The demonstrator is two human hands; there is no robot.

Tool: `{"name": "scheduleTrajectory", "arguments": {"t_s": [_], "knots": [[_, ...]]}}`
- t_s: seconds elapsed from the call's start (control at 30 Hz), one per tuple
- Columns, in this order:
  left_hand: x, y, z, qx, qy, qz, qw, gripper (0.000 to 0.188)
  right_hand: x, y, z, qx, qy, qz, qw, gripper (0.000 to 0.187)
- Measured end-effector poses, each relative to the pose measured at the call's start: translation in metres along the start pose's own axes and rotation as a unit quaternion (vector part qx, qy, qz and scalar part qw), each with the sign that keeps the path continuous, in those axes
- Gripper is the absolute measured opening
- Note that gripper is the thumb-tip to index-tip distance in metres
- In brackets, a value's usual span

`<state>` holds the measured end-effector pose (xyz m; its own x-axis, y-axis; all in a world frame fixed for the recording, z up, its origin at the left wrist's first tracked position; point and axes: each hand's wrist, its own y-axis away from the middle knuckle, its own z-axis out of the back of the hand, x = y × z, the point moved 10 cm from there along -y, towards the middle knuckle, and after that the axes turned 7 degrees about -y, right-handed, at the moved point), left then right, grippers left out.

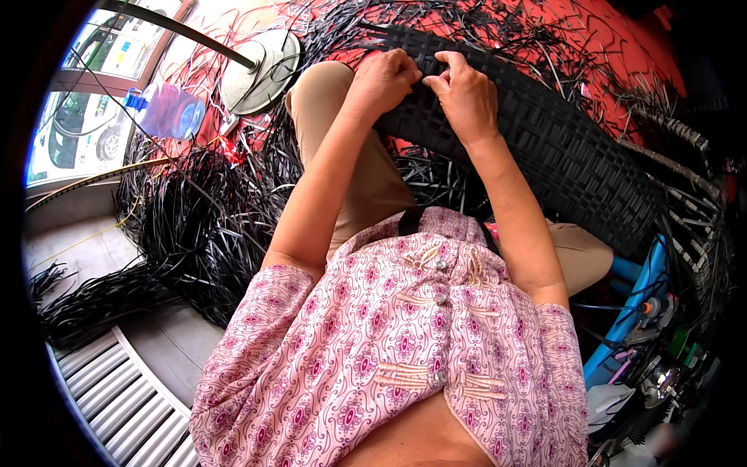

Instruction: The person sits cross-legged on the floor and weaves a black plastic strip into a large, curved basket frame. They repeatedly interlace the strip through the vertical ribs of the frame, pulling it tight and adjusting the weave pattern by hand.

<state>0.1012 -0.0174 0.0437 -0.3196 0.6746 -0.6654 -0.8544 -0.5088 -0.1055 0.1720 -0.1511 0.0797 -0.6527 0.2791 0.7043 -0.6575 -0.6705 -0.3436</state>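
A long black woven panel (537, 128) of flat plastic strips slants across my lap, from the upper middle down to the right. Both hands work close together at its upper left part. My left hand (387, 82) is closed, fingertips pinching at the weave, apparently on a black plastic strip. Just to its right, my right hand (468, 93) bends thumb and forefinger toward the same spot, the other fingers curled. The strip between the fingertips is too dark and small to make out clearly.
Loose black strips (202, 226) lie heaped on the left and across the red floor covering (599, 39). A round stand base (261, 71) with a pole and a large clear water bottle (173, 110) are at upper left. At right are a blue frame (626, 311) and assorted tools.
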Motion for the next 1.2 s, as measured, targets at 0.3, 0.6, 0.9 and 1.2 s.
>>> {"name": "scheduleTrajectory", "arguments": {"t_s": [0.3,0.6,0.9,1.2], "knots": [[-0.002,0.023,0.063,-0.072,0.067,0.022,0.995,0.015,0.023,-0.007,0.012,-0.036,-0.108,0.106,0.988,0.02],[-0.003,0.013,0.063,-0.046,0.246,0.041,0.967,0.014,-0.002,-0.017,-0.02,0.047,-0.377,-0.045,0.924,0.021],[0.001,0.016,0.016,-0.108,-0.202,0.025,0.973,0.03,-0.019,-0.014,-0.016,-0.013,-0.425,-0.122,0.897,0.019],[0.01,0.015,0.016,-0.128,-0.133,0.011,0.983,0.023,0.005,-0.013,-0.019,-0.032,-0.101,0.004,0.994,0.016]]}}
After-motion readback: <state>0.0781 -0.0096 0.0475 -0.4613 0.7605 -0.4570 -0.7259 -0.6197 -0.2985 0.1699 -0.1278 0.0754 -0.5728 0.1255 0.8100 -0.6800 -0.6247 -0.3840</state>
